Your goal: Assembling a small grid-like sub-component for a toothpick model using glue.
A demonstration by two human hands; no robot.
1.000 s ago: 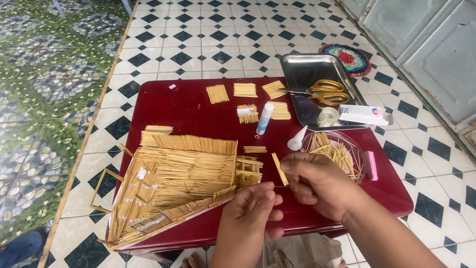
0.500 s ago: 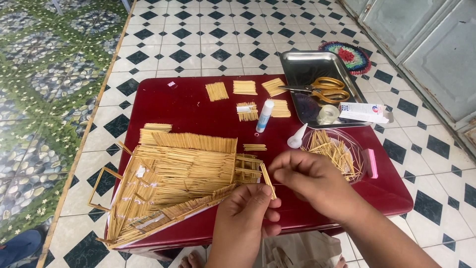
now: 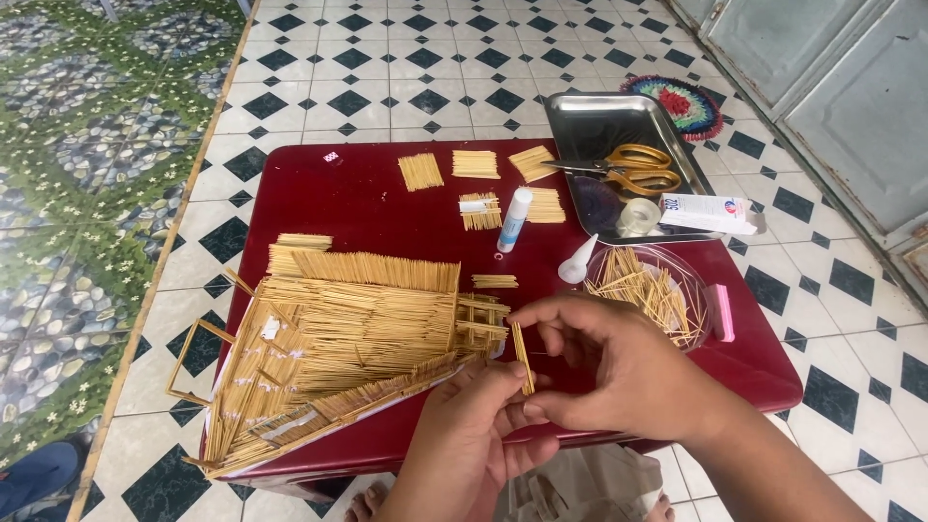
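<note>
Together left hand (image 3: 483,425) and right hand (image 3: 619,372) pinch a matchstick strip (image 3: 523,358) (white box (image 3: 710,213) behind).

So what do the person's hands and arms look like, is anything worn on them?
Both are bare: no gloves, rings, watch or bracelet show on the left hand or the right hand. The right forearm is bare too, with no sleeve in view. Nails are short and plain.

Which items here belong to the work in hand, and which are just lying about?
In use: small stick panel pinched by left hand and right hand; stick house model; bowl of sticks; glue tube.
Idle: scissors; tape roll; metal tray.
</note>
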